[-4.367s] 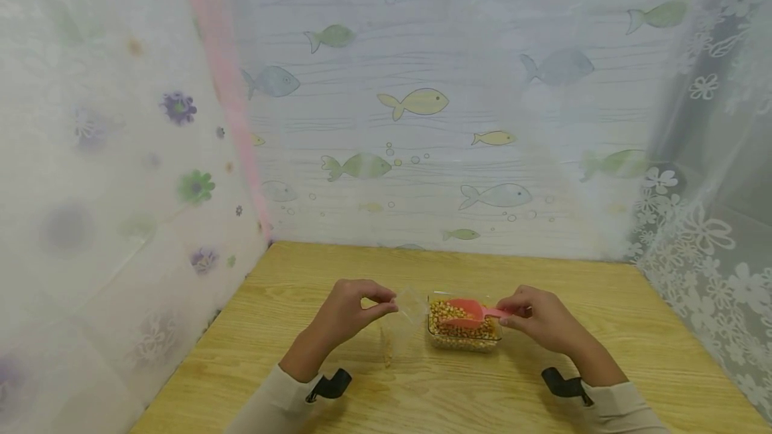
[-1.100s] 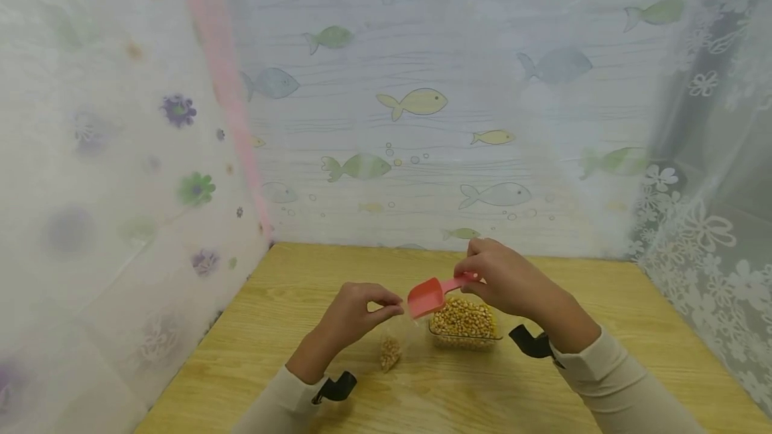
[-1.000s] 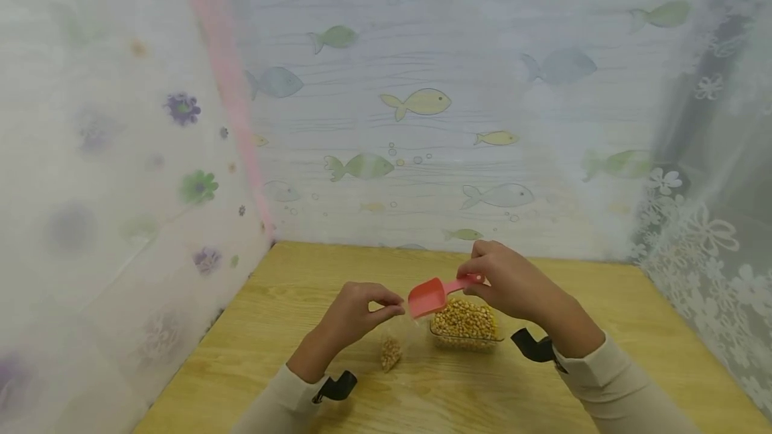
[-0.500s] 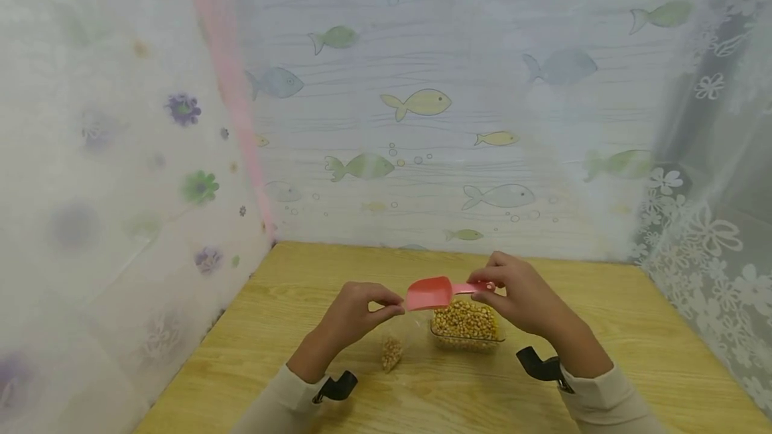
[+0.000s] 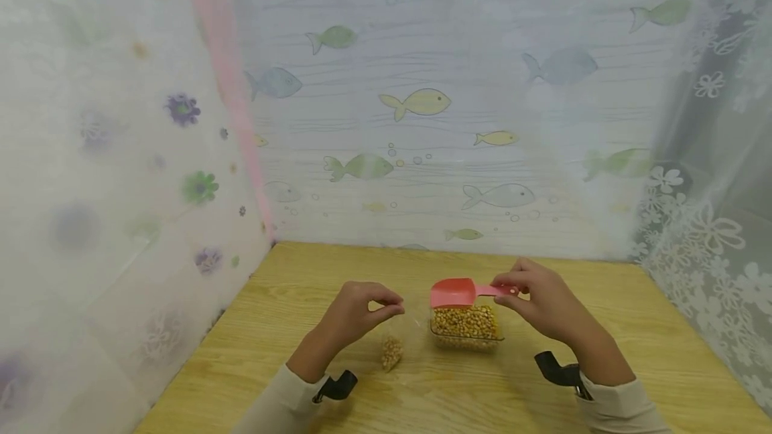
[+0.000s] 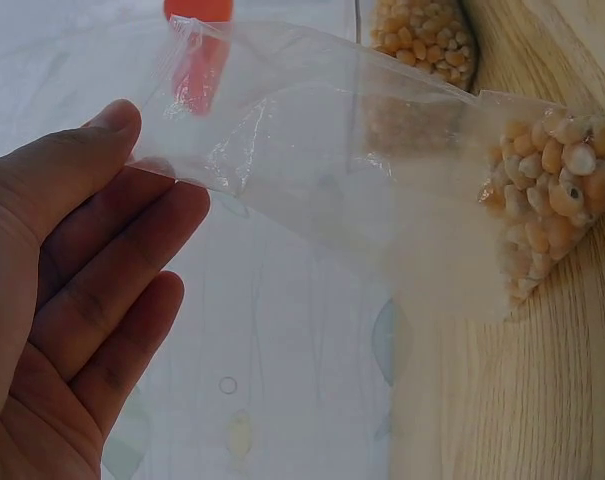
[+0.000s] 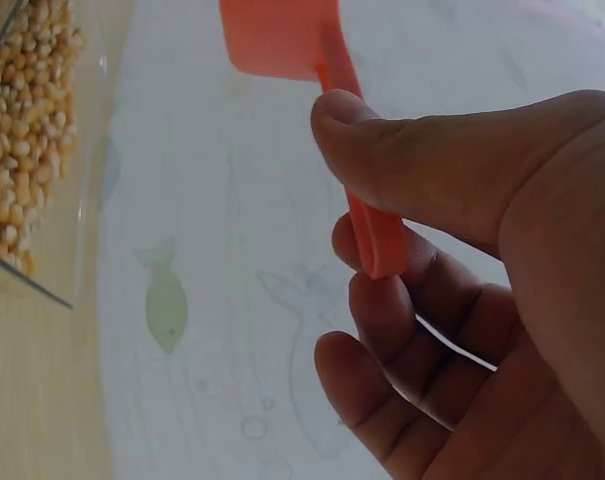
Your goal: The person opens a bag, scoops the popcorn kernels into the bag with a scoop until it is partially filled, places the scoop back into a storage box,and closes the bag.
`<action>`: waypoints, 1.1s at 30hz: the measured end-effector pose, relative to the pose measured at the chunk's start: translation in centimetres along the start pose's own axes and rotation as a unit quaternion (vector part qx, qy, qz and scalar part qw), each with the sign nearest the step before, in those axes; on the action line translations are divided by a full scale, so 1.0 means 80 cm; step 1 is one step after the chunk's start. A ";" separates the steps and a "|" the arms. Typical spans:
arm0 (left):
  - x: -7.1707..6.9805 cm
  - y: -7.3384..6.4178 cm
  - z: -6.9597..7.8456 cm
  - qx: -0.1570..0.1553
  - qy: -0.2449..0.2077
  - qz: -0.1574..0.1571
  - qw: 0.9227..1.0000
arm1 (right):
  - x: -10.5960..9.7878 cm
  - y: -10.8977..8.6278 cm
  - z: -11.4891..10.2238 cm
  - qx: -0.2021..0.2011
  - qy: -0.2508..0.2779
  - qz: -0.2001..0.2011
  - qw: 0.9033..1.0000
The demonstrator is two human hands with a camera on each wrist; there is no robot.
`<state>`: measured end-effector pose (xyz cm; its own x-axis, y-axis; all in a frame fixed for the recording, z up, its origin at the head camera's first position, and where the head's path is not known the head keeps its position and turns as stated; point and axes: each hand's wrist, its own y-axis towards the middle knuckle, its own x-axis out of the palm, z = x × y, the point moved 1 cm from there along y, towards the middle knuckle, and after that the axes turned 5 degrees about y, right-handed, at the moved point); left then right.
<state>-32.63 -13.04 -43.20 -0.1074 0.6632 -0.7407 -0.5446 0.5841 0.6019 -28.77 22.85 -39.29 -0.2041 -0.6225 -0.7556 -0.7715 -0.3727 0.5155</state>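
Observation:
My left hand [image 5: 362, 310] pinches the top edge of a clear plastic bag [image 6: 302, 120] between thumb and fingers. Corn kernels [image 6: 547, 190] fill the bag's bottom corner, which rests on the table. My right hand [image 5: 539, 297] grips the handle of a small red scoop [image 5: 454, 293], thumb on one side and fingers on the other. The scoop's bowl shows no kernels and hangs above the back of a clear rectangular container [image 5: 467, 341] full of yellow corn. In the right wrist view the container's corn [image 7: 22, 140] lies left of the scoop.
The wooden table [image 5: 326, 256] bears the bag and the container, which stand close side by side. A curtain printed with fish [image 5: 416, 102] hangs behind the table's far edge. Flowered sheets hang at the left and right sides.
Earlier the scoop dug in the container, then tilted over the bag's mouth as more kernels showed inside. Since then it has levelled and moved right, over the container. The left hand has stayed nearly still.

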 end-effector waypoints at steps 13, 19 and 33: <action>-0.002 0.001 -0.001 0.000 0.006 0.004 1.000 | -0.030 -0.010 0.018 0.070 -0.026 -0.047 0.996; -0.004 0.003 0.002 0.001 0.008 0.001 1.000 | -0.034 -0.013 0.025 0.079 -0.060 -0.064 0.993; -0.003 0.001 0.003 0.002 0.008 0.003 1.000 | -0.039 -0.014 0.022 0.095 -0.078 -0.084 0.989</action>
<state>-32.48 -13.02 -42.92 -0.1236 0.6595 -0.7415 -0.5402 0.5820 0.6078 -28.33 26.39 -38.23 -0.1417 -0.4437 -0.8849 -0.8988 -0.3169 0.3029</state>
